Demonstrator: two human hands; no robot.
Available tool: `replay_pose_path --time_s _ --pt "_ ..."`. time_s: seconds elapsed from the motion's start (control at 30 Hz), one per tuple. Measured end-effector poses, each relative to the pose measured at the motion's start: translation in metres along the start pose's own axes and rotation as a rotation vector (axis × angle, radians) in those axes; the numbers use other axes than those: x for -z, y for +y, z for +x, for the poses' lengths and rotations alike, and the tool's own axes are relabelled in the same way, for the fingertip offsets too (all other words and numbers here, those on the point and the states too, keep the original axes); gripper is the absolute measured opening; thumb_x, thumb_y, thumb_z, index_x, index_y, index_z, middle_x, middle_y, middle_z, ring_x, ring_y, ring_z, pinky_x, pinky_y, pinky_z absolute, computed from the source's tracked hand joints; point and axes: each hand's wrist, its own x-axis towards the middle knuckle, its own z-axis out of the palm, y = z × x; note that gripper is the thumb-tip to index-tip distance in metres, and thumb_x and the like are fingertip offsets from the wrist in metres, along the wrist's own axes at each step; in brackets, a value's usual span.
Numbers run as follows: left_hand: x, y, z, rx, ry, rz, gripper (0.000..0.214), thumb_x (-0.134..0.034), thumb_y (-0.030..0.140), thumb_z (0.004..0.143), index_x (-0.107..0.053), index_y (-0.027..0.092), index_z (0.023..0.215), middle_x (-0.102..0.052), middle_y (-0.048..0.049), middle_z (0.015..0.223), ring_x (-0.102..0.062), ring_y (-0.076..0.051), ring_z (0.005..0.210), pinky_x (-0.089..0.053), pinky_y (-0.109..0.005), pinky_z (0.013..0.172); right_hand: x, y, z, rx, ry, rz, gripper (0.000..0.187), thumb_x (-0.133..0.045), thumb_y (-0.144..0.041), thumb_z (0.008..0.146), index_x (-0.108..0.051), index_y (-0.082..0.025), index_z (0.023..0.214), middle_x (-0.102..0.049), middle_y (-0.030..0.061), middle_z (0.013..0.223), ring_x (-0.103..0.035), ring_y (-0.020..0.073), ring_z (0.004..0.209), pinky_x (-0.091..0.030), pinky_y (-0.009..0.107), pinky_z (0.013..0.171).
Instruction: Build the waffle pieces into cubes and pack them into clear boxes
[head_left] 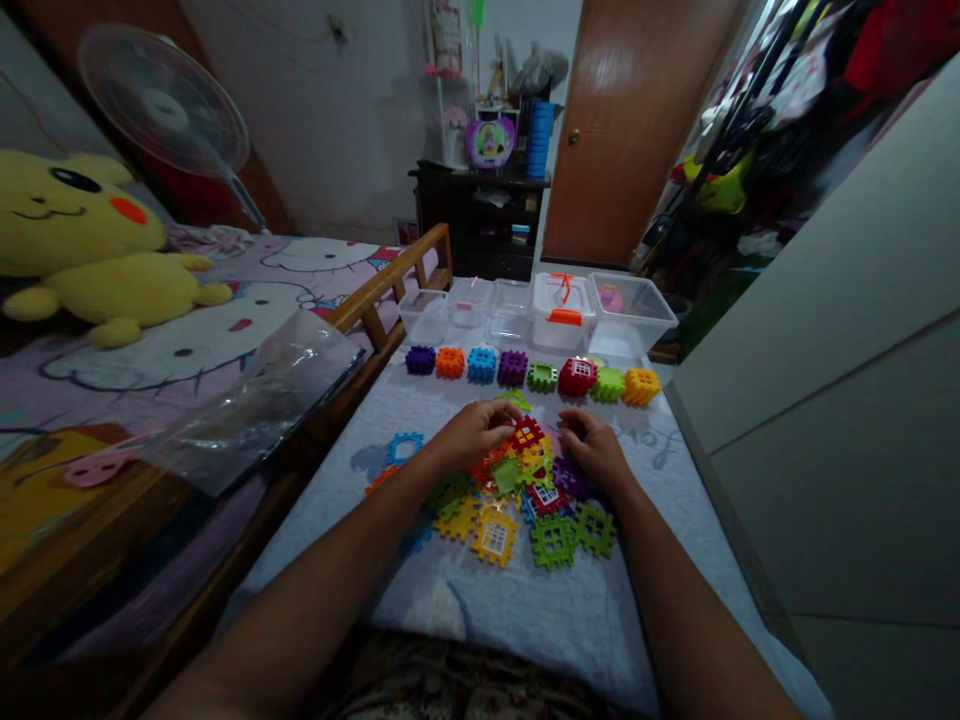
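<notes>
Head view: loose interlocking plastic tiles [506, 476] lie heaped mid-worktop [540, 608], with a yellow window tile [495, 537] towards 6 o'clock of the heap and a green tile [553, 542] at 5 o'clock. The left hand [484, 432] is at 11 o'clock, its bent fingers at the edge of a red window tile [527, 433]; whether they grip it, I cannot tell. The right hand [591, 445] is at 1 o'clock, fingers loosely curled and apart, nothing visible in them. At 12 o'clock, beyond both, stand single-coloured stacks, including a red stack [577, 377], and clear plastic boxes [634, 305]. The step in hand appears to be picking over the heap; the next move probably calls for a firm pinch on the red window tile's toothed edge, without dragging its neighbours.
</notes>
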Motion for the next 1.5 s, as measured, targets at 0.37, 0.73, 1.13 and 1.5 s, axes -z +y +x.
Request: replay_pose_path --time_s 0.37,0.73,1.13,1.5 --pt "0.032 -0.029 0.011 0.048 0.094 0.686 0.039 -0.061 0.015 0.083 -0.06 0.016 0.122 -0.062 -0.0125 0.129 -0.054 -0.027 0.124 -0.038 -0.043 0.109 -0.001 -0.006 0.0 0.042 -0.01 0.006 0.026 -0.055 -0.025 0.082 -0.067 -0.021 0.104 -0.072 0.0073 0.102 -0.065 0.021 0.091 -0.052 0.039 0.087" --pt "0.032 -0.041 0.008 0.106 0.092 0.662 0.048 -0.069 0.014 0.069 -0.063 0.017 0.117 -0.065 -0.0097 0.114 -0.06 -0.027 0.108 -0.047 -0.037 0.096 -0.01 -0.026 0.004 0.266 -0.21 -0.133 0.038 -0.06 -0.022 0.086 -0.063 -0.024 0.124 -0.067 0.0084 0.122 -0.056 0.0257 0.112 -0.042 0.045 0.1" --pt "0.036 -0.043 0.007 0.022 0.226 0.728 0.024 -0.053 0.004 0.072 -0.062 0.02 0.087 -0.062 -0.0055 0.094 -0.058 -0.021 0.091 -0.048 -0.032 0.083 -0.011 -0.026 0.006 0.258 -0.237 -0.174 0.009 -0.062 -0.015 0.082 -0.066 -0.021 0.088 -0.065 0.0051 0.092 -0.055 0.0213 0.089 -0.041 0.035 0.084" --pt "0.055 -0.046 -0.006 0.034 -0.13 0.659 0.057 -0.065 0.017 0.072 -0.054 0.018 0.128 -0.057 -0.0101 0.131 -0.053 -0.025 0.122 -0.04 -0.034 0.106 0.002 -0.025 0.004 0.16 -0.05 -0.15 0.005 -0.062 -0.018 0.077 -0.059 -0.022 0.078 -0.063 0.0021 0.082 -0.055 0.0199 0.082 -0.042 0.033 0.079"
